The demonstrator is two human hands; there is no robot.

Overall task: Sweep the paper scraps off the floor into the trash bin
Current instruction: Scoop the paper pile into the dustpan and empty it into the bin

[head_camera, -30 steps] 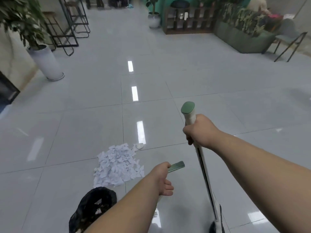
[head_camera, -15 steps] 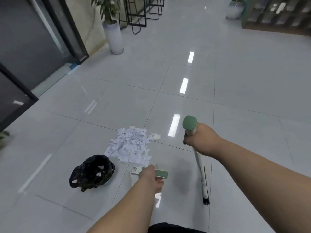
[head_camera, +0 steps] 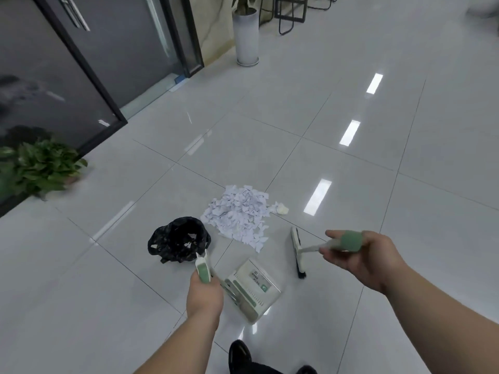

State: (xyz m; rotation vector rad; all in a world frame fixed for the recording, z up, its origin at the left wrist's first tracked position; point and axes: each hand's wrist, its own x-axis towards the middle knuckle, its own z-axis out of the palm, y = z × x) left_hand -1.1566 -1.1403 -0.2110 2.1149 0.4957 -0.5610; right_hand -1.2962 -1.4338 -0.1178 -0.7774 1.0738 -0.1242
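Observation:
A heap of white paper scraps (head_camera: 240,211) lies on the grey tiled floor, with a crumpled paper ball (head_camera: 281,208) at its right edge. Left of the heap stands a small trash bin lined with a black bag (head_camera: 178,242). My left hand (head_camera: 204,295) grips the green-tipped handle of a white dustpan (head_camera: 252,288), whose pan rests on the floor below the heap. My right hand (head_camera: 361,256) holds the green top of a broom handle (head_camera: 349,242); the broom head (head_camera: 298,252) is on the floor right of the heap, apart from it.
Dark glass doors (head_camera: 89,63) run along the left. A leafy plant (head_camera: 40,168) sits low at the left and a tall white planter (head_camera: 246,36) stands at the back. Black metal stool frames (head_camera: 293,12) are beyond it. My dark shoe (head_camera: 239,354) shows at the bottom.
The view has swung left and down. The dustpan's pan has come into sight on the floor under my left hand, and the broom has tilted so its head lies nearer the heap.

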